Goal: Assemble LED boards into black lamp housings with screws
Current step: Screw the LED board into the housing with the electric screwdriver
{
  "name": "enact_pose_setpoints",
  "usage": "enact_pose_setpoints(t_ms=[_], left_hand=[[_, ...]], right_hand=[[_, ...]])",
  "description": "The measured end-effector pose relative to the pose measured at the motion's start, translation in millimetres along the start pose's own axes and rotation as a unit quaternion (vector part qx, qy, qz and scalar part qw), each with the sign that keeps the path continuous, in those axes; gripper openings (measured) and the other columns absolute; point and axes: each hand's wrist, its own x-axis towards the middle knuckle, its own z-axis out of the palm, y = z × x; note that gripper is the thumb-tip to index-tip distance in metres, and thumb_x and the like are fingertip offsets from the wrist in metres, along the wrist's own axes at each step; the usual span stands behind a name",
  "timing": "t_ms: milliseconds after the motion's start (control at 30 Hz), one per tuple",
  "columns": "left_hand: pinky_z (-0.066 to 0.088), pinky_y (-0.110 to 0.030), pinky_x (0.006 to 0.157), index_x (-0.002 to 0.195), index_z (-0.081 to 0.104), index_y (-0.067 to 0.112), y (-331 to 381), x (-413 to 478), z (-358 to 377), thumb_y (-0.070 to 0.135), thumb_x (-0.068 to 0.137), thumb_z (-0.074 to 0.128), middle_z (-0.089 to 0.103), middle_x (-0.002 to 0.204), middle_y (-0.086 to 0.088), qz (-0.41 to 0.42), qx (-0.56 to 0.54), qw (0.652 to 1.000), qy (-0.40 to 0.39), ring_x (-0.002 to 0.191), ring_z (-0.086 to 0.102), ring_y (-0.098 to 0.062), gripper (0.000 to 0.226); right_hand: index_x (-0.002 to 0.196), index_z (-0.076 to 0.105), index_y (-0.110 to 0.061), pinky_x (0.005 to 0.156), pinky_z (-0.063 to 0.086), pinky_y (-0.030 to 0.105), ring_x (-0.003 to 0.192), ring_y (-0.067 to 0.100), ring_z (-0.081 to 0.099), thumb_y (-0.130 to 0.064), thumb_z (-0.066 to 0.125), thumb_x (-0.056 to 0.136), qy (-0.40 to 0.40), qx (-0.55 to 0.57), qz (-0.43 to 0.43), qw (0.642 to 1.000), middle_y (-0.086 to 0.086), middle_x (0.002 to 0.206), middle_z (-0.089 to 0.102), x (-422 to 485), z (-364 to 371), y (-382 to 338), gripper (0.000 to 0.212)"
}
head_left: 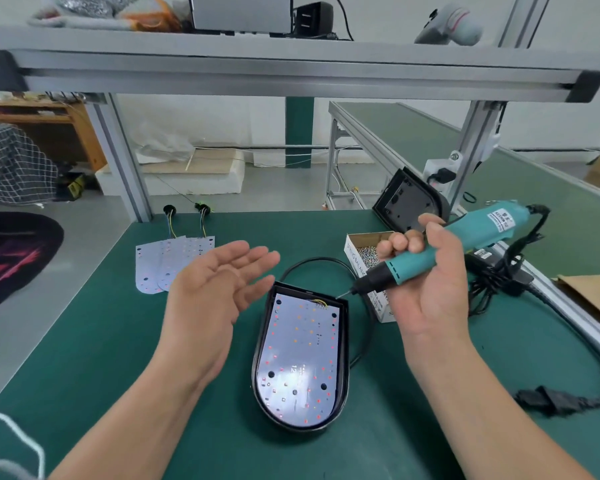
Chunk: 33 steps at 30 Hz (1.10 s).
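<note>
On the green worktop (94,341) a rounded black lamp housing (344,341) cradles a white LED board (298,355), an open cardboard box (354,256) holds shiny screws (368,252), the left hand (212,296) hovers flat and empty, and the right hand (426,282) grips a teal screwdriver (471,233).

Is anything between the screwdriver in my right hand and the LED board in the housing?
Nothing visible. The electric screwdriver, gripped by the right hand, points its bit at the far right corner of the black lamp housing, with the LED board uncovered. The left hand hovers open to its left.
</note>
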Motion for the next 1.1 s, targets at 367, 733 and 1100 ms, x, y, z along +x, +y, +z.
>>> enact_pose_setpoints(t_ms=[367,733,1100], left_hand=[[0.046,-0.026,0.044,0.081,0.071,0.026,-3,-38,22,0.034,0.085,0.077,0.076,0.076,-0.012,-0.015,0.254,0.954,-0.159,0.053,0.069,-0.027,0.011],[0.067,-0.040,0.078,0.114,0.064,0.014,-4,-45,26,0.019,0.106,0.061,0.082,0.107,-0.001,-0.069,0.234,0.951,-0.191,0.100,0.080,-0.022,0.010],[0.056,-0.026,0.057,0.088,0.082,0.028,-9,-46,22,0.036,0.080,0.081,0.072,0.070,-0.002,0.013,0.297,0.949,-0.110,0.062,0.066,-0.012,0.011]], right_hand=[[0.102,0.061,-0.015,0.077,0.053,0.033,0.069,0.017,0.052,-0.013,0.057,0.099,-0.011,0.041,0.020,0.999,-0.001,0.071,0.044,-8,9,-2,0.005],[0.101,0.064,-0.015,0.078,0.054,0.034,0.070,0.018,0.053,-0.015,0.055,0.099,-0.062,0.062,0.024,0.996,-0.001,0.070,0.044,-21,22,-2,0.009],[0.102,0.064,-0.015,0.077,0.054,0.034,0.069,0.018,0.054,-0.015,0.054,0.099,-0.068,0.065,0.034,0.995,-0.002,0.069,0.045,-25,25,-1,0.011]])
